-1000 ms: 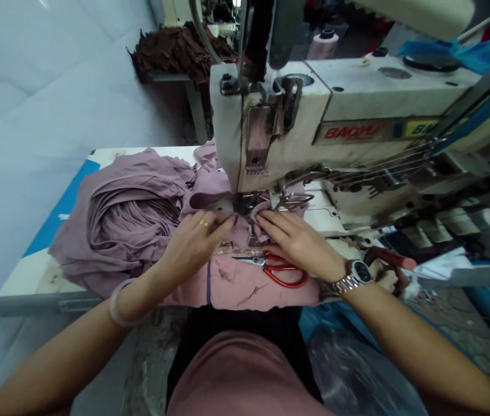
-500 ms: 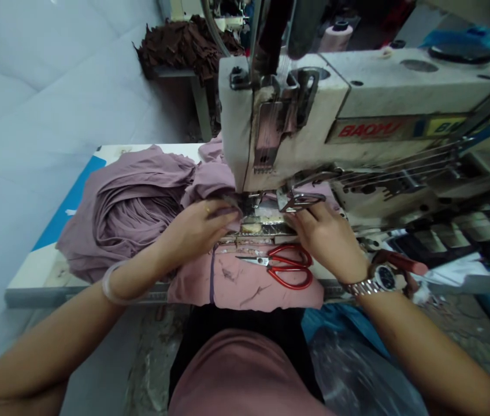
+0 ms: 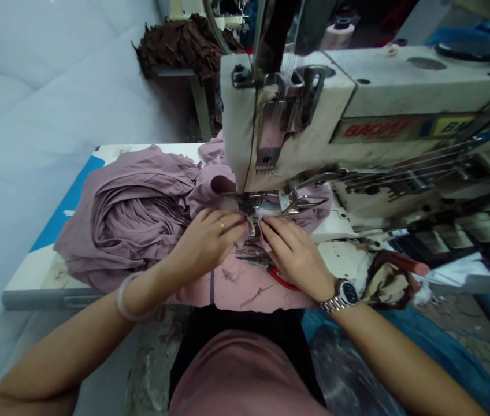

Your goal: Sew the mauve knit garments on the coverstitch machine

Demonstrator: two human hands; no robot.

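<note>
My left hand [image 3: 204, 240], with a ring and a pale bangle, presses its fingers down on mauve fabric [image 3: 245, 283] just left of the presser foot [image 3: 256, 208] of a white industrial sewing machine [image 3: 357, 104]. My right hand [image 3: 294, 251], with a metal wristwatch, lies fingers flat on the same fabric right of the foot. Red-handled scissors [image 3: 282, 278] lie mostly hidden under my right hand. A large bunched heap of mauve fabric [image 3: 127, 211] sits to the left on the table [image 3: 28, 283].
A pile of dark brown fabric pieces [image 3: 175, 46] lies on a stand behind the table. A pink thread cone [image 3: 336, 32] stands behind the machine. Blue plastic and clutter fill the lower right. A pale wall runs along the left.
My right hand has come back from the machine's lever area down onto the fabric, covering the scissors. My left hand slid slightly right toward the presser foot.
</note>
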